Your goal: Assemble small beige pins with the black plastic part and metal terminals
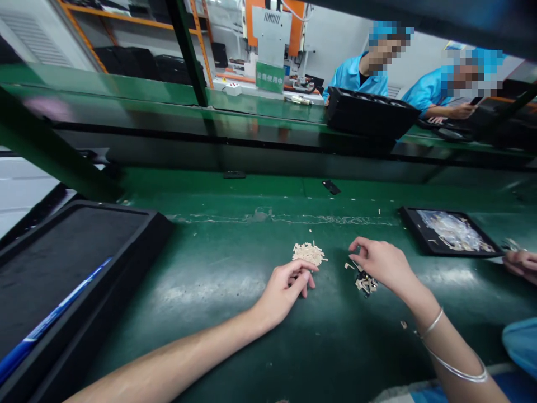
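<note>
- Head view shows me a green work table (235, 313) with two bare forearms stretched over it.
- My left hand (283, 288) lies at about 6 o'clock from a small heap of pale flat pieces (309, 253). Its fingers are curled, with the tips pressed together at the near edge of the heap. I cannot tell if a piece is between them.
- My right hand (384, 263) is at 3 o'clock from the heap. It is loosely spread, palm down, and holds nothing that I can see. Just under its fingers, at 7 o'clock of the hand, lies a smaller cluster of dark and pale pieces (366, 284).
- I judge the work in hand is picking single pieces from the pale heap. To do it well I would take only one piece from the edge of the heap, with the fingertips low on the table, so the heap does not scatter.
- Some loose pieces already lie apart between the two groups, so I would keep the two groups separate.
- At 9 o'clock stands a big black tray (138, 235). At 2 o'clock lies a smaller black tray (413, 226) with clear wrapping inside.
- Another person's hand (521, 263) shows at the right edge, well apart from mine.
</note>
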`<state>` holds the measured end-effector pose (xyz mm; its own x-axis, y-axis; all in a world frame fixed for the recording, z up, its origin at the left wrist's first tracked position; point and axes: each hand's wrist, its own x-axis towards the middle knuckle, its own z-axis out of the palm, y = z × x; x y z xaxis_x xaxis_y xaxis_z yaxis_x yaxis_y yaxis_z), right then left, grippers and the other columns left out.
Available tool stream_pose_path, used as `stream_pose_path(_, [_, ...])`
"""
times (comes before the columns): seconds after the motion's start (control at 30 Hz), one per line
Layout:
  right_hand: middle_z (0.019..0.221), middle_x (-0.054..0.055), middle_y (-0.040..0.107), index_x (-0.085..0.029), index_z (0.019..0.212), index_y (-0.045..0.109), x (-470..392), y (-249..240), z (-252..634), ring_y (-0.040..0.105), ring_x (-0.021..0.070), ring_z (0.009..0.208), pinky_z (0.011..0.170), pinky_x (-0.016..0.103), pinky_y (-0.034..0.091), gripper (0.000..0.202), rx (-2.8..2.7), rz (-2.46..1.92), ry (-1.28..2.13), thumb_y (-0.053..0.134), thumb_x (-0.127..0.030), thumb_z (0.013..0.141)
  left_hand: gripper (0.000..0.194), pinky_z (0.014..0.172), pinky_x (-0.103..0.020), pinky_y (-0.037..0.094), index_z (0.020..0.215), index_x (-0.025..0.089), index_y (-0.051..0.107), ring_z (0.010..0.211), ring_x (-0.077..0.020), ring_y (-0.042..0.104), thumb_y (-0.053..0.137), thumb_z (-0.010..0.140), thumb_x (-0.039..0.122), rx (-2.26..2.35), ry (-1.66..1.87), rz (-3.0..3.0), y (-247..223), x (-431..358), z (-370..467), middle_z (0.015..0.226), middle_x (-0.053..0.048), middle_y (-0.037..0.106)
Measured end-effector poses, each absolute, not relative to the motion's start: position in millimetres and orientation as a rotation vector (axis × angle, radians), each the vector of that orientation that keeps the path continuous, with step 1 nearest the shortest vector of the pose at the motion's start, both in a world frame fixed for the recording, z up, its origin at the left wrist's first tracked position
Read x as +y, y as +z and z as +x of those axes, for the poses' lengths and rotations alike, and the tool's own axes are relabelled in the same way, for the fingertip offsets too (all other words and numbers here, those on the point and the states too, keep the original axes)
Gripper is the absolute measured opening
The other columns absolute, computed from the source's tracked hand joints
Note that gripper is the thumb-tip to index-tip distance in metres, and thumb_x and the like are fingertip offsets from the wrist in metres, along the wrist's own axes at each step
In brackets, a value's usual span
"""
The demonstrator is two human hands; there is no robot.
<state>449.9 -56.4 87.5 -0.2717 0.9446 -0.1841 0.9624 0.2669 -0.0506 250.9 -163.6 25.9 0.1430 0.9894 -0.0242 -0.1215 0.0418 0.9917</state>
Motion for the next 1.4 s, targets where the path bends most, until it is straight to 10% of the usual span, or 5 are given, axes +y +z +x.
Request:
stream_pose_path(1.2, [0.066, 0.009, 0.068, -0.018, 0.073, 0.058, -71.4, 81.5, 428.7, 0.065, 0.0250, 0.064, 0.047, 0.026, 0.027, 0.015, 2.285, 1.556, 0.068, 0.046, -0.016, 0.082, 0.021, 0.049, -0.020, 0.035, 0.093, 0.013, 0.058, 0.053, -0.0091, 0.049, 0.045, 0.086, 0.028, 1.053, 1.167, 1.138, 29.9, -163.4, 251.7, 0.070, -0.003, 0.058])
stream_pose_path(1.4, [0.055, -0.004, 0.059, -0.023, 0.079, 0.055, -89.3, 82.1, 410.9, 0.055, 0.0125, 0.050, 0.048, 0.022, 0.033, 0.010, 2.690, 1.494, -0.735, 0.046, -0.026, 0.084, 0.021, 0.056, -0.020, 0.037, 0.101, 0.016, 0.051, 0.067, -0.0116, 0.051, 0.050, 0.085, 0.030, 1.163, 1.260, 1.185, 30.4, -164.6, 251.2, 0.077, -0.002, 0.056])
